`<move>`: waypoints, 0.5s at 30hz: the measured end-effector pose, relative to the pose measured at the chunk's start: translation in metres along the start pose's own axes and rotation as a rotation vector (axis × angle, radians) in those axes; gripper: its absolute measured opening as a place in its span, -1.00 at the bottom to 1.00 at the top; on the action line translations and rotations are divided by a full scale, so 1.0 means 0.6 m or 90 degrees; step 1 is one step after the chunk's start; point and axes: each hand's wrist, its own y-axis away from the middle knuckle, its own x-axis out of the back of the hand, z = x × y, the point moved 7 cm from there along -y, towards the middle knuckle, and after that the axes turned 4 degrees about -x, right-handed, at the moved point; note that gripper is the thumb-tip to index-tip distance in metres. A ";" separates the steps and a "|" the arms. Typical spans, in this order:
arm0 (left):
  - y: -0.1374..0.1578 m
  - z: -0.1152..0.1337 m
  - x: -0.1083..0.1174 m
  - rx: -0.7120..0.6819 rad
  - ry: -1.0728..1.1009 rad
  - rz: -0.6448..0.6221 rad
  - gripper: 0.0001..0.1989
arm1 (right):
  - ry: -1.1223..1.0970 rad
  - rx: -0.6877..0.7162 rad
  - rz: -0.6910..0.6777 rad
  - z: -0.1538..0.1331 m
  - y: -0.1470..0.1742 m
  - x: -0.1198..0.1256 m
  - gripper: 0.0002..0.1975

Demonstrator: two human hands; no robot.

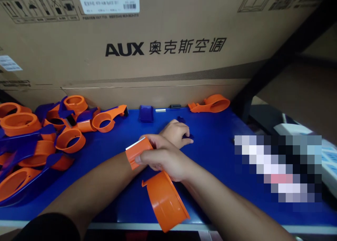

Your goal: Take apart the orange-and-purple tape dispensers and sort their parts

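Your right hand is clasped around the narrow part of an orange tape dispenser, thumb pressed on its flat end, which bears a pale edge; the dispenser's wide ring hangs below your palm, tilted, towards the front edge of the blue tabletop; your right wrist and palm cross in front of your left forearm.

Your left hand reaches past it towards the back edge, low over the tabletop, fingers curled beside a small blue piece; you cannot tell from this view whether those fingers grasp it, since the hand covers part of it; a second dark scrap lies just behind your knuckles.

Along the back edge, from left to right, lie a dark blue block, a light strip, a black piece and, near the back right corner, a spare orange dispenser on its own; the left end of the tabletop carries a heap of orange and blue dispensers, overlapping, reaching from the back left corner towards the front edge; a large cardboard box stands behind the back edge.
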 end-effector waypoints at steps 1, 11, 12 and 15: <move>-0.009 -0.001 -0.002 -0.003 -0.013 -0.008 -0.81 | -0.014 -0.022 -0.026 0.004 -0.003 -0.001 -0.74; 0.003 -0.010 0.026 0.006 -0.014 0.025 -0.82 | -0.103 -0.079 -0.151 0.019 -0.010 -0.009 -0.79; 0.013 -0.012 0.038 0.006 0.029 0.037 -0.82 | -0.118 -0.076 -0.161 0.020 -0.012 -0.009 -0.80; 0.066 -0.030 0.088 0.059 0.199 0.079 -0.82 | -0.177 -0.059 -0.199 0.024 -0.023 -0.007 -0.81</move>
